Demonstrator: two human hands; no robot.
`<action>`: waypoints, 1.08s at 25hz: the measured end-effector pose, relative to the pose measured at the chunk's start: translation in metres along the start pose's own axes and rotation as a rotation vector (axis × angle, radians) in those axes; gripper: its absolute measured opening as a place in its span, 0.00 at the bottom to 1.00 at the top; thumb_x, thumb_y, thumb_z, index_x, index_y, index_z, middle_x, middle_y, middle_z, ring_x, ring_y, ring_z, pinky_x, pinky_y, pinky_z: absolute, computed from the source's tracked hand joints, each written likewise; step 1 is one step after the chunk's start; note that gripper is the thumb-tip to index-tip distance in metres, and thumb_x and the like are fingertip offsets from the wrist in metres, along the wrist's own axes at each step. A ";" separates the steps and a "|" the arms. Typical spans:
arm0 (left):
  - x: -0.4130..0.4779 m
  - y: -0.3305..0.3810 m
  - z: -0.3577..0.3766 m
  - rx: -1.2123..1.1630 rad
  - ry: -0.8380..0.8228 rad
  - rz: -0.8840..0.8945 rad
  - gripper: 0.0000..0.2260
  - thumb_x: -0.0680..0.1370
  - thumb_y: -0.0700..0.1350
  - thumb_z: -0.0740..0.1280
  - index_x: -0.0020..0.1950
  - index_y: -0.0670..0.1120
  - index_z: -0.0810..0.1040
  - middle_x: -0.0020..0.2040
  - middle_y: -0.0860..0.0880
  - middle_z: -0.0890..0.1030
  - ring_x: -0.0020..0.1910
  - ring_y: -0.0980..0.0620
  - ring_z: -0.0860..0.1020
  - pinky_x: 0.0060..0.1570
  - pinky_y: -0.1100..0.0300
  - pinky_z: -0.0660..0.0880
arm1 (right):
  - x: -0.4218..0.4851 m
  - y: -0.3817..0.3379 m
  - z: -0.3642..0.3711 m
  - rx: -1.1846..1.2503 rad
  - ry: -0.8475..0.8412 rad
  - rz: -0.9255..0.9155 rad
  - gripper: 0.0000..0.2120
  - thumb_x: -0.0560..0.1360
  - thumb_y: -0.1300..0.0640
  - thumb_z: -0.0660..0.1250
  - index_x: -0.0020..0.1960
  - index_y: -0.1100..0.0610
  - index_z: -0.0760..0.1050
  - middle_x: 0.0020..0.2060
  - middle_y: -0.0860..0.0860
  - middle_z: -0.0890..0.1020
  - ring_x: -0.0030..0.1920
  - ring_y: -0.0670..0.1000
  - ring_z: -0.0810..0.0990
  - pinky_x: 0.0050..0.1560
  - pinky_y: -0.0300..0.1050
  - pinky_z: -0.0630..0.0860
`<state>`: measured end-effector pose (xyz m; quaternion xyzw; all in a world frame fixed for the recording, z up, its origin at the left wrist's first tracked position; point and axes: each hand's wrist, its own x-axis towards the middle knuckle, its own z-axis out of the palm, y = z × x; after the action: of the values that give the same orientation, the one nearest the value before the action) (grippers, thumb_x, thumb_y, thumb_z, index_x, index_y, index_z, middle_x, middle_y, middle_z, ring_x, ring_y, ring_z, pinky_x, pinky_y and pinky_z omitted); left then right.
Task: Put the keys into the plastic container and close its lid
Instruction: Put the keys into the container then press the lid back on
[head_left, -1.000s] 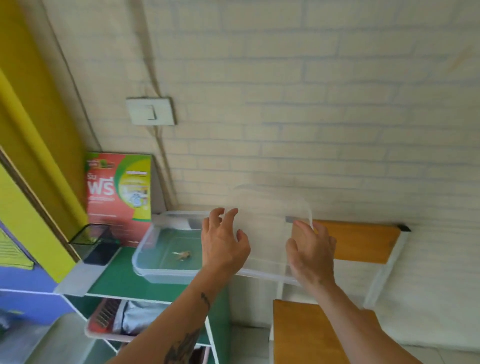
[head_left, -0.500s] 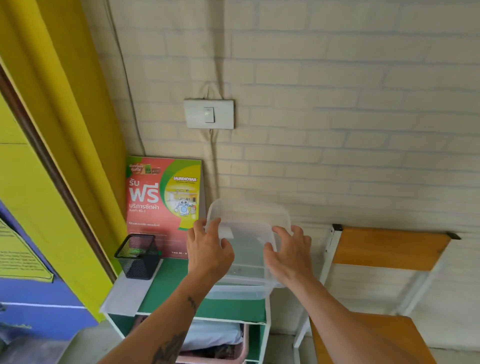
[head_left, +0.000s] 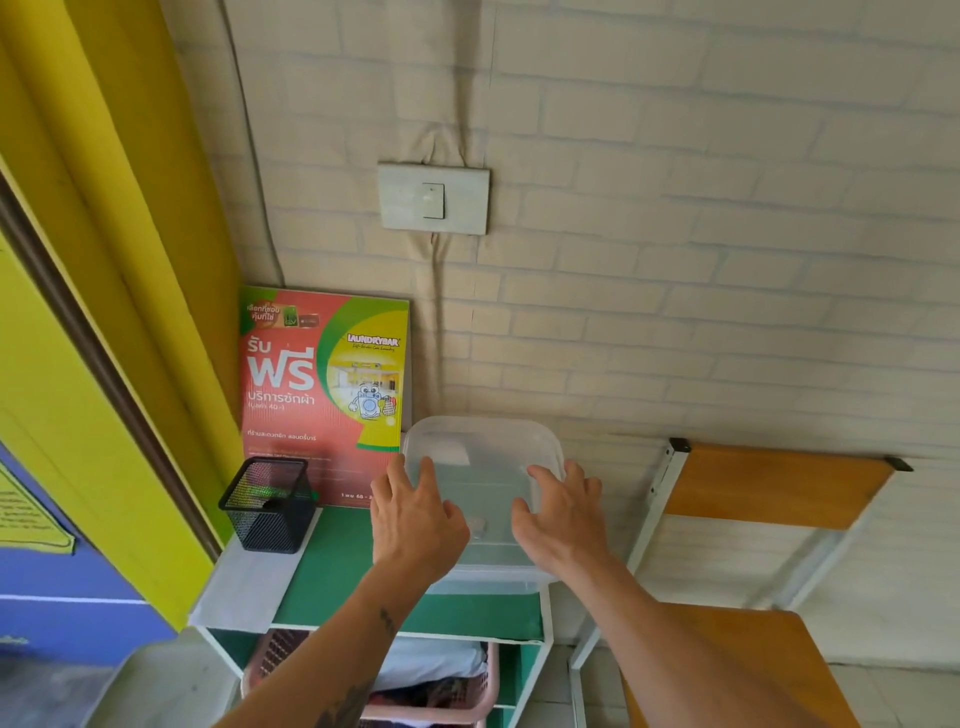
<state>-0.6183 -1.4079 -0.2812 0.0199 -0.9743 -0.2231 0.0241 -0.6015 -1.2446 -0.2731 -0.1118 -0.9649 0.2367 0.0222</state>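
Observation:
A clear plastic container (head_left: 483, 584) stands on the green top of a small shelf unit (head_left: 337, 571), at its right end. Its translucent lid (head_left: 480, 462) lies flat across the top. My left hand (head_left: 415, 519) rests palm down on the lid's left side, fingers spread. My right hand (head_left: 563, 517) presses the lid's right side the same way. The keys are hard to make out through the lid; only a faint pale blur shows between my hands.
A black mesh pen holder (head_left: 267, 504) stands at the shelf's left end. A red and green laundry poster (head_left: 322, 395) leans on the brick wall behind. A wooden chair (head_left: 769, 483) stands to the right. A pink basket (head_left: 431, 696) sits on the shelf below.
The lid has come down from a raised tilt onto the container. Both hands moved from holding its edges to lying flat on top. The view shifted closer and to the left.

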 end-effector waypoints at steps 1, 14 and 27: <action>0.001 -0.001 0.001 0.007 -0.005 0.003 0.29 0.77 0.49 0.59 0.77 0.46 0.58 0.76 0.40 0.57 0.69 0.39 0.61 0.68 0.46 0.65 | 0.000 0.000 0.001 -0.009 0.000 -0.006 0.28 0.77 0.44 0.58 0.75 0.49 0.63 0.73 0.55 0.61 0.70 0.58 0.59 0.67 0.53 0.65; 0.015 0.005 -0.003 0.135 -0.039 0.014 0.25 0.73 0.50 0.58 0.70 0.45 0.65 0.70 0.41 0.63 0.67 0.40 0.61 0.64 0.46 0.66 | 0.016 0.005 0.007 -0.137 -0.035 -0.072 0.29 0.76 0.43 0.57 0.76 0.49 0.59 0.74 0.56 0.59 0.71 0.59 0.58 0.67 0.55 0.67; 0.047 -0.006 0.013 0.273 -0.171 0.290 0.32 0.81 0.57 0.47 0.80 0.42 0.46 0.81 0.40 0.42 0.80 0.43 0.41 0.78 0.49 0.41 | 0.054 0.027 0.019 -0.248 -0.149 -0.276 0.31 0.80 0.40 0.48 0.79 0.45 0.43 0.79 0.51 0.36 0.77 0.51 0.33 0.72 0.48 0.37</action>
<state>-0.6660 -1.4098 -0.2933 -0.1365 -0.9866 -0.0840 -0.0299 -0.6507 -1.2172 -0.3031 0.0374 -0.9918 0.1185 -0.0310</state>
